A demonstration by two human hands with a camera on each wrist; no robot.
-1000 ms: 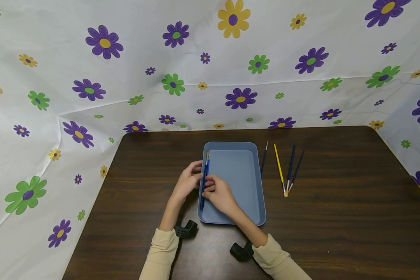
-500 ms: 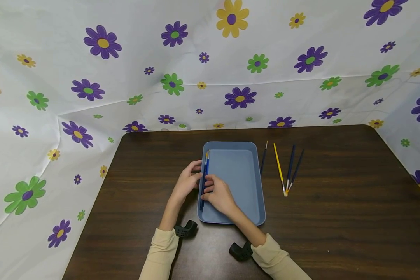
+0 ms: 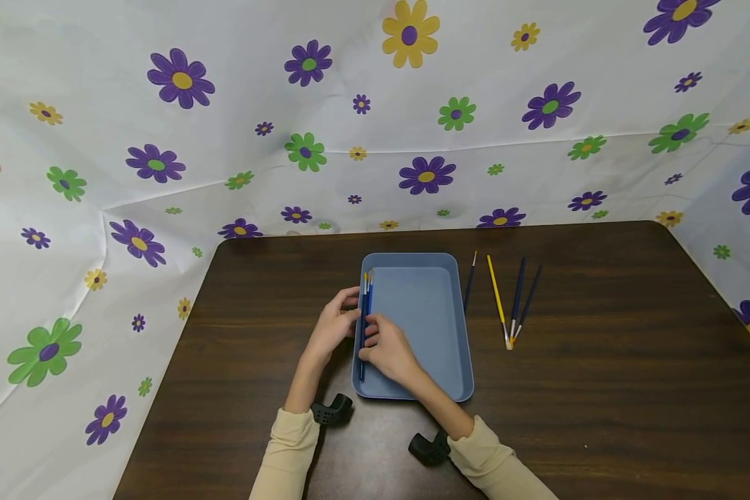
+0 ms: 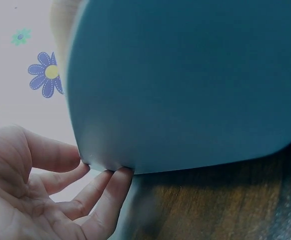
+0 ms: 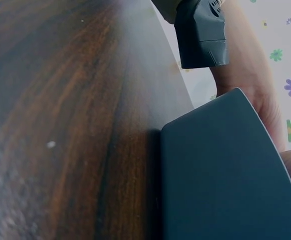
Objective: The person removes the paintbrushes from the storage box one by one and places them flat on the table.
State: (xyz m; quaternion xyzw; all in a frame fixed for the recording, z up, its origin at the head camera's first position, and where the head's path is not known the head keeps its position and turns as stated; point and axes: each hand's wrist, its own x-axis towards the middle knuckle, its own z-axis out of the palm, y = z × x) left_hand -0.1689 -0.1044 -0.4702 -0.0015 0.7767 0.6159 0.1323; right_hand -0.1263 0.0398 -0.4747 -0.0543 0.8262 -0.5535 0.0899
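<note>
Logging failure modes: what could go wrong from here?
Blue-handled paintbrushes lie close together by the right hand inside the blue-grey rectangular tray; moving one might roll another.
The left hand holds the tray's left side; a push could slide it into the dark-handled paintbrush beside the right wall.
Bristle ends of the yellow-handled paintbrush and two navy-handled paintbrushes crowd together; lifting one could drag others.

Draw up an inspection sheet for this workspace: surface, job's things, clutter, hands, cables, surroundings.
Surface: dark wood-grain table.
Job's things: blue-grey tray, with blue-handled paintbrushes along its left side; at least four loose brushes to its right.
Clutter: small pale speck on the table.
Hands: left hand touches the tray's left rim; right hand at the paintbrushes in the tray, grip unclear.
Cables: nothing seen.
Surroundings: white flower-print sheeting behind the table.
</note>
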